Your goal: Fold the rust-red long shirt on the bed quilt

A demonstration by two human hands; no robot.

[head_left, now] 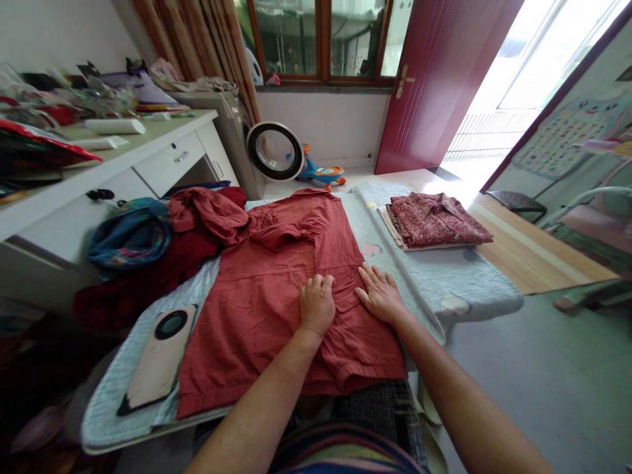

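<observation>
A rust-red jacket [257, 296] lies spread in front of me, its collar pointing away and its gathered hem near me. One sleeve is folded over its right side. My left hand [317, 305] is closed at the middle of the jacket, with curled fingers pinching the cloth near the front edge. Beside it, my right hand [380, 294] rests flat with fingers spread on the jacket's right edge. Beneath the jacket is a pale blue quilted cover [419, 276] over a board or table.
A phone [160, 355] lies at the left edge. Heaped clothes [197, 230] sit at the far left, beside a white desk [162, 161]. Folded patterned clothes [439, 220] are stacked at the right. Behind stand an open washer door [251, 155], a blue toy [320, 172] and a red door [434, 85].
</observation>
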